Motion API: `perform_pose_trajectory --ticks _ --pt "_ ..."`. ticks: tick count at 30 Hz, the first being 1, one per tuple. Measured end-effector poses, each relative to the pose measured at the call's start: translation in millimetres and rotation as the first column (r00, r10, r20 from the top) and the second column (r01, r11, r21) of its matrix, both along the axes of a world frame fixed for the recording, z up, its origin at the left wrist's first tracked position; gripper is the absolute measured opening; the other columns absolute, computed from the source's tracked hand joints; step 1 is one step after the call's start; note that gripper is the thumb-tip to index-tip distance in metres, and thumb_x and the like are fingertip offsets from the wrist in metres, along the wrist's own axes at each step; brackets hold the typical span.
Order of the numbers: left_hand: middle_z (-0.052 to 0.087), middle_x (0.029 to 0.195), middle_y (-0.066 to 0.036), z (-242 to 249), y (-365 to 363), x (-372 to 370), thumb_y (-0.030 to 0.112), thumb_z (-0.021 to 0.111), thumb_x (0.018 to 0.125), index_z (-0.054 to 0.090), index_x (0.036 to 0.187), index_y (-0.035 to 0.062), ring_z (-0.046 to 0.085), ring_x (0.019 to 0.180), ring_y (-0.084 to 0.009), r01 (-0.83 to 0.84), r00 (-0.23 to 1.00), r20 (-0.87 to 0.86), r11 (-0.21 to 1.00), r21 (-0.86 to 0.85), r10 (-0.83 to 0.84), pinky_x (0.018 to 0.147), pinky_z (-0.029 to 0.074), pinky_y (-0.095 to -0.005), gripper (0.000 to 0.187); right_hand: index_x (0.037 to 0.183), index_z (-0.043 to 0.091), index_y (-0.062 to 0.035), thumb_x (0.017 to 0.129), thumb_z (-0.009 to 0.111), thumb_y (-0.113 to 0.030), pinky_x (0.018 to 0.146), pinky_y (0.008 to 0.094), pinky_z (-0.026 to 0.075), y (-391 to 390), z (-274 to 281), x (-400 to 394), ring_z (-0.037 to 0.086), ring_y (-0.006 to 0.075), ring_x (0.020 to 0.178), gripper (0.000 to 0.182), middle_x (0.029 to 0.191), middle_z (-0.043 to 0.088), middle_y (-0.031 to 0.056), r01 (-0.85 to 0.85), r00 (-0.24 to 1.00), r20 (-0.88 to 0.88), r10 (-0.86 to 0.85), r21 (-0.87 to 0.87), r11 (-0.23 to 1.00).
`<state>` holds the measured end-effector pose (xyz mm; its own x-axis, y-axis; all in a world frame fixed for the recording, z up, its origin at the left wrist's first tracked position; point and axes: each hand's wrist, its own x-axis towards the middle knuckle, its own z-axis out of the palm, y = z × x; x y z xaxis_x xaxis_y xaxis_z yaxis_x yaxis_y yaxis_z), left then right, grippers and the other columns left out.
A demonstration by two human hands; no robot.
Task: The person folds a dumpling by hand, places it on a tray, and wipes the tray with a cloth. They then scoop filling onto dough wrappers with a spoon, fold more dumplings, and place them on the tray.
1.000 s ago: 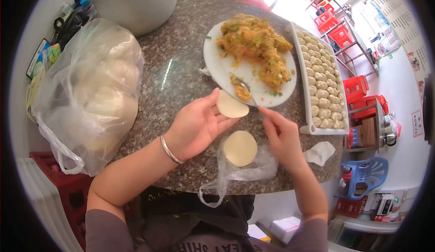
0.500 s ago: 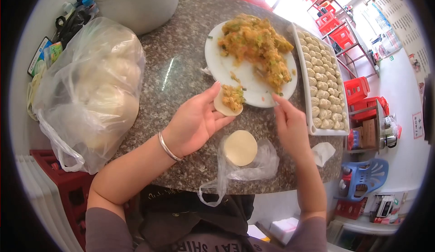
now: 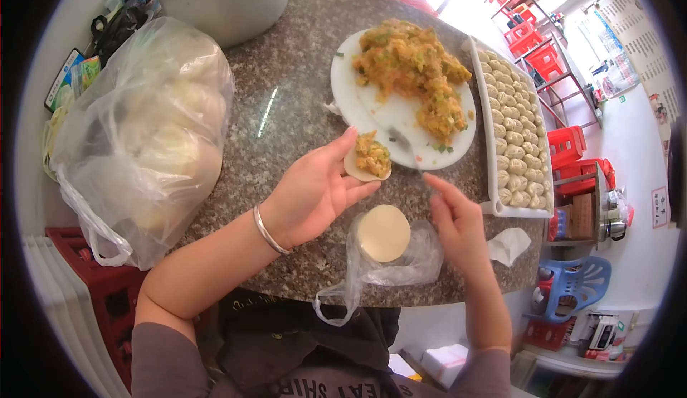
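On the fingers of my left hand (image 3: pixel 315 194) lies a round dough wrapper (image 3: pixel 358 172) with a mound of orange-green filling (image 3: pixel 372 156) on it. My right hand (image 3: pixel 458 222) grips a small metal spoon or spatula (image 3: pixel 406 145), whose blurred end is over the near part of the white plate (image 3: pixel 376 115). A large heap of filling (image 3: pixel 411 69) covers the plate's far and right part. Below my hands, a stack of round wrappers (image 3: pixel 383 234) rests on a clear plastic bag (image 3: pixel 422 262).
Rows of folded dumplings fill a white tray (image 3: pixel 494 169) at the right. A crumpled tissue (image 3: pixel 509 246) lies near it. At the left are a large plastic bag of dough (image 3: pixel 157 140) and a metal pot (image 3: pixel 229 11). Red stools (image 3: pixel 565 144) stand beyond the table.
The tool in my right hand has swung left across the plate, and its blade now shows. The view has shifted slightly; my left hand still holds the filled wrapper.
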<state>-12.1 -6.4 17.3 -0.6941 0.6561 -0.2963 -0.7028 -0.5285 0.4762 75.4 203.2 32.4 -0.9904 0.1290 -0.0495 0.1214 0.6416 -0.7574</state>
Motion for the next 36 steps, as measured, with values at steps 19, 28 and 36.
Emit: perform_pose_trajectory --ticks 19,28,36 --pt "0.049 0.129 -0.015 -4 5 7 0.041 0.043 0.097 0.039 0.131 -0.0026 0.052 0.118 -0.0281 0.033 0.997 0.069 0.999 -0.044 -0.029 0.100 0.042 -0.0415 0.055 0.118 0.059 0.0008 0.088 0.052 -0.002 0.055 0.0278 0.042 -11 1 25 0.047 0.0129 0.054 0.031 0.066 0.055 0.0109 0.122 0.990 -0.083 -0.113 0.103 0.987" --pt "0.051 0.128 -0.017 -4 3 6 0.038 0.041 0.098 0.039 0.130 -0.0038 0.053 0.118 -0.0285 -0.034 0.997 0.065 0.999 -0.026 0.036 0.102 0.042 -0.0399 0.053 0.118 0.059 0.0006 0.088 0.053 0.000 0.062 0.0269 0.046 -20 8 20 0.057 0.0156 0.063 0.031 0.080 0.063 0.0151 -0.026 0.998 -0.050 0.025 -0.015 1.000" --pt "0.054 0.124 -0.016 2 1 5 0.036 0.038 0.100 0.042 0.130 0.0010 0.055 0.115 -0.0244 -0.055 0.998 0.010 0.996 -0.071 0.056 0.095 0.048 -0.0393 0.047 0.121 0.058 0.0004 0.089 0.050 0.000 0.056 0.0233 0.043 -5 16 26 0.050 0.0078 0.059 0.033 0.068 0.057 0.0044 -0.051 0.999 0.002 0.054 -0.269 0.962"
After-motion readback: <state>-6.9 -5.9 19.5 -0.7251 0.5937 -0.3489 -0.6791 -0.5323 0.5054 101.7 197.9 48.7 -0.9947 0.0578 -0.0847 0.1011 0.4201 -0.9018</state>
